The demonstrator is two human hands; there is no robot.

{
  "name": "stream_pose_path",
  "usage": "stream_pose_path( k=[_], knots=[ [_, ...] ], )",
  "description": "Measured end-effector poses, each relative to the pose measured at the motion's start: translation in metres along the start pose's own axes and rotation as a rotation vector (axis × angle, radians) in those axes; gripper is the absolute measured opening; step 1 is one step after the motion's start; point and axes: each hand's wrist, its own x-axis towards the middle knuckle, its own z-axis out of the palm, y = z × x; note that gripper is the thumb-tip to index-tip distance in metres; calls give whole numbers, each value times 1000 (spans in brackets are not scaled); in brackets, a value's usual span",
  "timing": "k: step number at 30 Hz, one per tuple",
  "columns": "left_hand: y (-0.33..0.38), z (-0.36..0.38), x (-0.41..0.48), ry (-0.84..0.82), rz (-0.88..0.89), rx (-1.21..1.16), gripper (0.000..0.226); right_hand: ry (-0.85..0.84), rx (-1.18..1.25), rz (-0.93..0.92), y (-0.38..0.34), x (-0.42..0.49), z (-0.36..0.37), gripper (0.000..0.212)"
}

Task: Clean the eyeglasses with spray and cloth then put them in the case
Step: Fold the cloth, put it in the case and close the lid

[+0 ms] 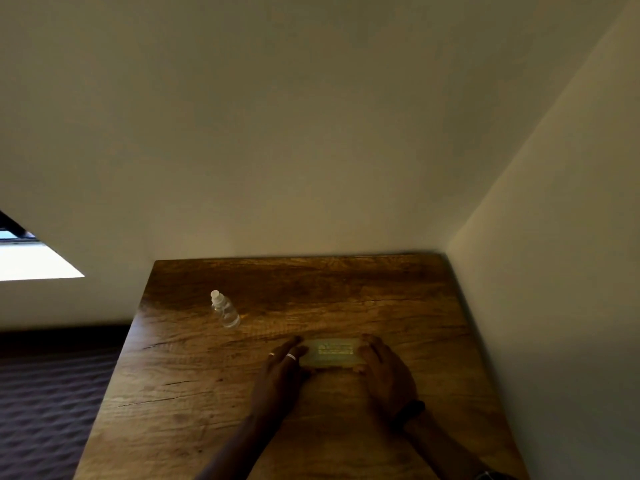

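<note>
A pale, translucent eyeglass case (330, 355) lies flat on the wooden table (214, 393), with a light pattern on its lid. My left hand (282, 368) holds its left end between thumb and fingers; two rings show on that hand. My right hand (384, 370) curls over its right end, thumb on the front corner. What is inside the case is too blurred to make out. A small clear spray bottle (225, 310) with a white cap stands upright to the back left, apart from both hands. No eyeglasses or cloth are visible.
The table sits in a corner, with a wall (311, 133) behind and another wall (571, 271) close on the right. Left of the table lies a dark quilted surface (48, 403). A dark band is on my right wrist (412, 410).
</note>
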Motion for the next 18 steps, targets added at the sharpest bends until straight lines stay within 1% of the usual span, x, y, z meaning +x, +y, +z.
stream_pose_path(
  k=[5, 11, 16, 18],
  knots=[
    [-2, 1, -1, 21, 53, 11, 44, -11, -54, -37, 1, -1, 0, 47],
    [-4, 4, -1, 26, 28, 18, 46, -6, -34, -47, 3, -2, 2, 46],
    [-1, 1, -2, -7, 2, -8, 53, 0, 17, 23, 2, -2, 5, 41],
    [-3, -1, -7, 13, -31, -31, 51, -11, 54, 73, 3, 1, 4, 47]
  ],
)
